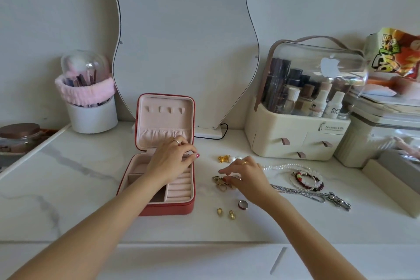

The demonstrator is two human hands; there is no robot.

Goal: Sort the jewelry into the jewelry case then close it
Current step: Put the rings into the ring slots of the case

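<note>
While the case stands open, sorting has barely begun.
Left hand (176, 158): over the far right corner of the case (159, 188), fingers curled together as if pinching something small; I cannot tell what, if anything, it holds.
Right hand (246, 175): on the desk (91, 211) just right of the case, fingertips pinching into a small tangle of gold pieces (221, 183).
Key relation: the loose jewelry all lies to the right of the case, so the right hand is nearer every piece and each must travel leftward into the tray.
Near pieces: a ring (242, 205) and two gold earrings (225, 213) sit toward the front edge, below the right wrist.
Far pieces: a gold charm (223, 158) beyond the right hand.
Long pieces: pearl strand (286, 167), bead bracelets (306, 180) and silver chain (304, 193) run off rightward, long axes roughly left to right.
Case: lid upright, ring rolls and compartments look unfilled.
</note>
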